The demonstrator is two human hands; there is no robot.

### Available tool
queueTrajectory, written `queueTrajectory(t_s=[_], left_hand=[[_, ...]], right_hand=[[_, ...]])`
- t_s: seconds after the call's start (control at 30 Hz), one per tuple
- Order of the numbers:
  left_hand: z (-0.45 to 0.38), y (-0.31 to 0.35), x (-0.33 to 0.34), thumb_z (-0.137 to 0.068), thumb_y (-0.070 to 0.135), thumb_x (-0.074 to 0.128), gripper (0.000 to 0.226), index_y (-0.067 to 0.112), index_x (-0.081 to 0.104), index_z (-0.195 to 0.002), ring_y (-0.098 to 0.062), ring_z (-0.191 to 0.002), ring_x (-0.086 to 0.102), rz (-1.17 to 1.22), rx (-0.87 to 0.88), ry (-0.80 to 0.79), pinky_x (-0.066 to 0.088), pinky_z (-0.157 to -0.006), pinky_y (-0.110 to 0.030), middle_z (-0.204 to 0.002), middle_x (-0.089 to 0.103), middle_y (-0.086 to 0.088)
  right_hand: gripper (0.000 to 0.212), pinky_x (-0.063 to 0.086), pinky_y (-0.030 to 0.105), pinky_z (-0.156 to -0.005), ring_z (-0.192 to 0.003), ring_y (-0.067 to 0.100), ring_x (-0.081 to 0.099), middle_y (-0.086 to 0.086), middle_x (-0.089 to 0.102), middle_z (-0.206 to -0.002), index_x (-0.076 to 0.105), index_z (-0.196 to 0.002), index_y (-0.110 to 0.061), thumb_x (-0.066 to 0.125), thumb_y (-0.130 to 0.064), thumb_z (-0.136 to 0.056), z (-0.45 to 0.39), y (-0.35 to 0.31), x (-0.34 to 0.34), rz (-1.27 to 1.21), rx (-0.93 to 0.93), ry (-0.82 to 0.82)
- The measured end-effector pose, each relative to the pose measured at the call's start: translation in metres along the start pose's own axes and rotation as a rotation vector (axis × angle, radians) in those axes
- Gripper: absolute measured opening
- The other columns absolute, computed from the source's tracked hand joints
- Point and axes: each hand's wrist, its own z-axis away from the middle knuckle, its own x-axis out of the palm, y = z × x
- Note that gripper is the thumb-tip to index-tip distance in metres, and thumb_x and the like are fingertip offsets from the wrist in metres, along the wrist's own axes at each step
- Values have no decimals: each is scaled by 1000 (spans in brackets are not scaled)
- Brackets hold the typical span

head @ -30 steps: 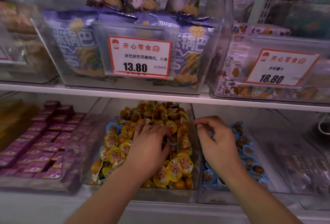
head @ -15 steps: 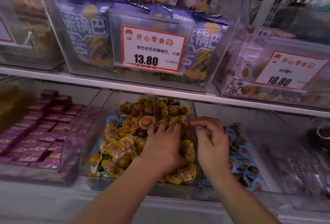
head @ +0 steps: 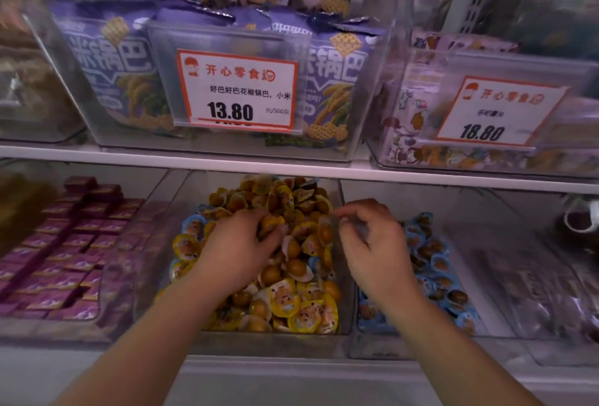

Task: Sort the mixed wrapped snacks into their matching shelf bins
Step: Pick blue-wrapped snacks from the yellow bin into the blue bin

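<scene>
A: Where is the left hand (head: pixel 241 245)?

B: It lies palm down in the middle clear bin (head: pixel 344 276), on the heap of yellow-wrapped snacks (head: pixel 291 305). Its fingers curl into the pile; whether they actually grip one cannot be told.

A: And the right hand (head: pixel 372 243)?

B: It hovers above the wall between that bin and the right bin (head: pixel 492 318), where the blue-wrapped snacks (head: pixel 434 263) lie. Its fingers are bent with thumb and fingertips drawn close, blurred, so a held wrapper cannot be made out.

A: Any strays?

B: A few blue wrappers (head: pixel 193 225) sit along the yellow heap's left edge.
</scene>
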Motion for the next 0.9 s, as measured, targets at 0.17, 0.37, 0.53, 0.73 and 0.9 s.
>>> queueTrajectory(t_s=[0.17, 0.37, 0.53, 0.73, 0.9], left_hand=[[12, -6, -22, -80, 72, 49, 43, 32, 66, -83, -1, -79, 65, 189, -38, 81, 51, -69, -26, -78, 69, 15], [27, -6, -58, -82, 82, 33, 68, 20, 60, -78, -3, -68, 61, 225, -39, 89, 50, -66, -37, -70, 64, 7], [56, -14, -69, -94, 35, 53, 24, 18, 48, -109, -26, -102, 54, -481, 87, 83, 41, -84, -38, -107, 60, -5], [63, 1, -65, -93, 37, 52, 29, 19, 42, -113, -29, -111, 52, -663, 54, 104, 39, -89, -40, -116, 58, -6], [77, -26, -105, -94, 43, 55, 20, 25, 44, -92, -17, -79, 56, -193, 59, 403, 40, -63, -36, -84, 62, 4]], right_hand=[[19, 45, 35, -99, -111, 20, 57, -3, 73, -100, 77, -98, -21, 64, -18, -85, -2, -16, -3, 329, -282, -340], [20, 49, 27, -88, -100, 9, 58, -9, 67, -99, 73, -107, -20, 59, -22, -93, 8, -46, 16, 190, -286, -353], [19, 45, 14, -87, -101, 1, 58, -14, 63, -103, 72, -108, -23, 60, -18, -94, 15, -69, 40, 61, -251, -291], [27, 38, 8, -97, -108, 3, 56, -11, 61, -112, 69, -115, -21, 64, -14, -89, 23, -81, 73, 90, -203, -345], [33, 44, 16, -93, -112, 10, 61, -5, 67, -120, 65, -123, -26, 61, -29, -90, -11, -80, 95, 81, -26, -398]])
